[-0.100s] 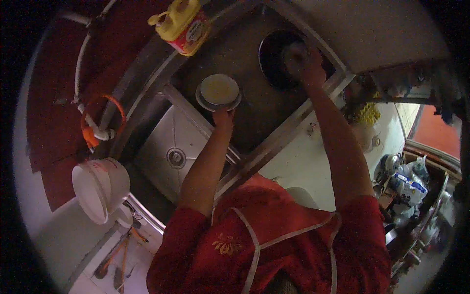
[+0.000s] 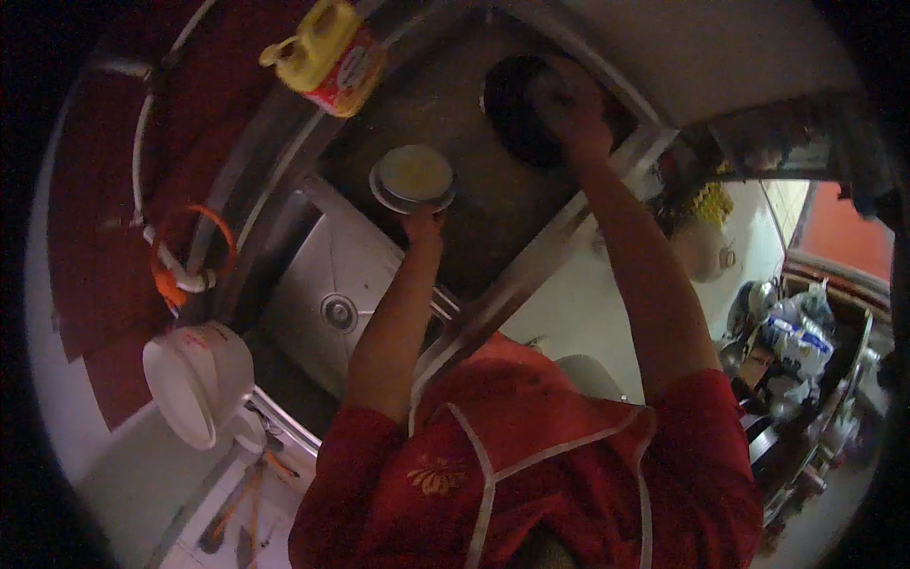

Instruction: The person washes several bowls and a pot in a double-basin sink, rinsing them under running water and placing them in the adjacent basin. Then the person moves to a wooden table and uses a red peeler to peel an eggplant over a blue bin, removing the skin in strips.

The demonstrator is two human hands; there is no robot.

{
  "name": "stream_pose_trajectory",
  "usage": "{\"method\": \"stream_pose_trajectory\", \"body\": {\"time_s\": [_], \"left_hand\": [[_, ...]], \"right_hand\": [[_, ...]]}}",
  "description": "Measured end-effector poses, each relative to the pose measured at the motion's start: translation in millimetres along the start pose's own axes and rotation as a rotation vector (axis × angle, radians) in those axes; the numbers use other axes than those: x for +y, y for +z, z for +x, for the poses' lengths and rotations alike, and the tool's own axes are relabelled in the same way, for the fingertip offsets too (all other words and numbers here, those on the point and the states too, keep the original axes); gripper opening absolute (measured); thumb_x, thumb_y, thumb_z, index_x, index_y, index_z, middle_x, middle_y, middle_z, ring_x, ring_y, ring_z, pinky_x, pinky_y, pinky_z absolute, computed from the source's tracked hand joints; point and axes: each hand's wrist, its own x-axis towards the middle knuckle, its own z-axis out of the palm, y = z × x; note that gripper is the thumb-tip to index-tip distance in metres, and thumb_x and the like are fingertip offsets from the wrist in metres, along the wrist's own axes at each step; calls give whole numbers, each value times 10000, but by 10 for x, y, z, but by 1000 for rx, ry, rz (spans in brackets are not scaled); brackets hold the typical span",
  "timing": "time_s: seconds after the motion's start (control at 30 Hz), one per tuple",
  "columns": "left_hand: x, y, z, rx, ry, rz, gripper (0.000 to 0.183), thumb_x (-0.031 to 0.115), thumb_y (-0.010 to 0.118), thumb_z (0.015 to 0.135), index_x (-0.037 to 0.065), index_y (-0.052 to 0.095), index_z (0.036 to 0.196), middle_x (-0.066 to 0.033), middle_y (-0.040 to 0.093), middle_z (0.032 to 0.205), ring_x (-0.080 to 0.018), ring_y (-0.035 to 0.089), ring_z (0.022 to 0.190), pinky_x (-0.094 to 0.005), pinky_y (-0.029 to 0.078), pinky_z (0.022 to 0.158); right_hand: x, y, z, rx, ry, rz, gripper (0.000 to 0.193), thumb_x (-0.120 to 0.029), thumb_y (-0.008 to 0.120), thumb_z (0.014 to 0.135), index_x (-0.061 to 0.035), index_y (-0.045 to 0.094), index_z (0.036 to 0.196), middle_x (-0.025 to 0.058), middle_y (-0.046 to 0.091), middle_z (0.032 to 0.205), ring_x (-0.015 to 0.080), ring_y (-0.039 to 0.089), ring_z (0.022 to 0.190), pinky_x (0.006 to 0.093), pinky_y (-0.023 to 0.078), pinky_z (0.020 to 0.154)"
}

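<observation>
My left hand (image 2: 423, 224) is closed on the near rim of a round bowl (image 2: 414, 173). The bowl has a pale, yellowish-white inside and a wider greyish rim showing beneath it; I cannot tell if two dishes are stacked. It is over the dark worktop, just beyond the sink. Farther right, my right hand (image 2: 586, 128) reaches over a black round pan (image 2: 512, 112). Motion and dim light smear its fingers, and a greyish blurred shape shows at them, too unclear to name.
A steel sink (image 2: 322, 275) with a drain lies left of my left forearm. A yellow jug (image 2: 332, 62) stands at the far left edge of the worktop (image 2: 455, 104). White buckets (image 2: 199, 379) and an orange hose (image 2: 227, 228) are left. A crate of bagged goods (image 2: 796, 346) is right.
The whole view has shifted slightly, so most things at the top appear farther left. My right hand is still at the black pan, and my left hand keeps its hold on the bowl.
</observation>
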Motion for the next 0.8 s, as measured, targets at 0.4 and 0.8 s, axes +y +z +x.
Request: {"method": "stream_pose_trajectory", "body": {"time_s": [0.4, 0.8], "left_hand": [[-222, 141, 244, -659, -44, 414, 241, 114, 630, 848, 49, 616, 1079, -129, 618, 1057, -281, 601, 976, -435, 525, 839], [440, 70, -397, -621, 19, 781, 357, 259, 567, 932, -2, 551, 1174, -163, 561, 1158, -287, 552, 1062, -404, 485, 953]], "right_hand": [[113, 17, -808, -257, -88, -242, 618, -58, 478, 849, -93, 307, 1441, 175, 274, 1518, 398, 614, 1026, 486, 551, 797], [915, -1935, -4921, 47, 775, 12, 509, -98, 567, 818, -58, 466, 1315, 192, 499, 1334, 366, 575, 1103, 462, 500, 876]]}}
